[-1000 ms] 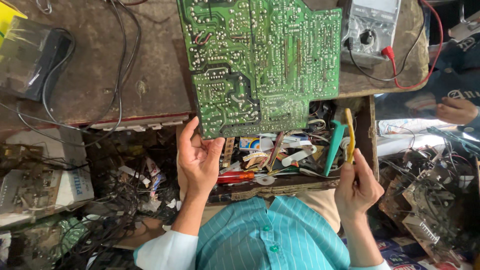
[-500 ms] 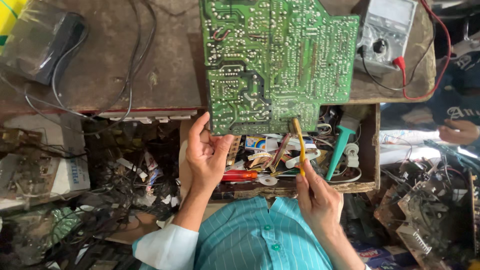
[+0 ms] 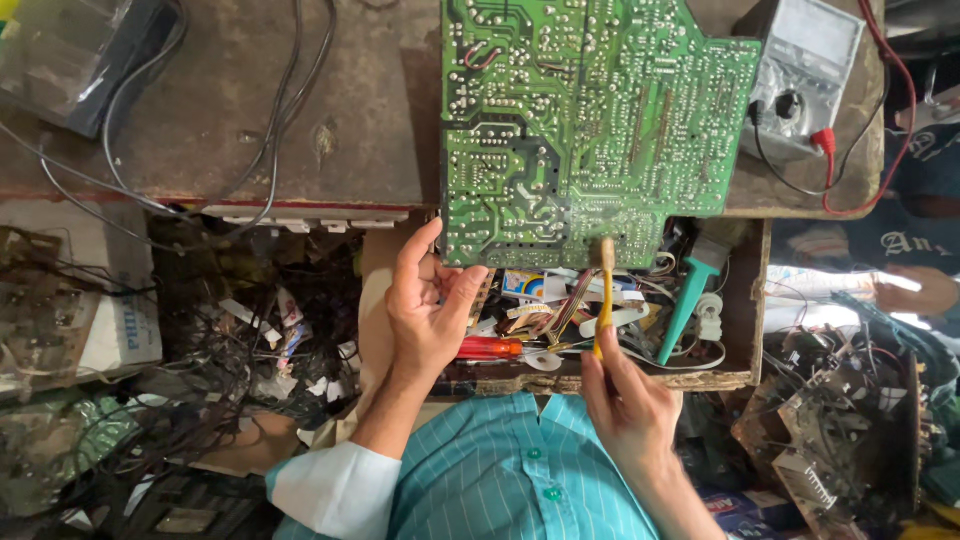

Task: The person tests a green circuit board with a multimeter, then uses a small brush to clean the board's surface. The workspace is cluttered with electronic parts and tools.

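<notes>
Left hand: fingers pinched on the near edge of the green circuit board, holding as it did a second ago.
Circuit board: solder side up on the wooden bench, near edge overhanging the open drawer.
Right hand: closed round a yellow-handled brush; has moved from 3 o'clock of the drawer towards centre.
Brush head: now touching the board's near edge, at 12 o'clock from the right hand; brushing looks under way.
Multimeter: at 2 o'clock, red lead attached.

left hand gripping circuit board, right hand holding brush
</notes>
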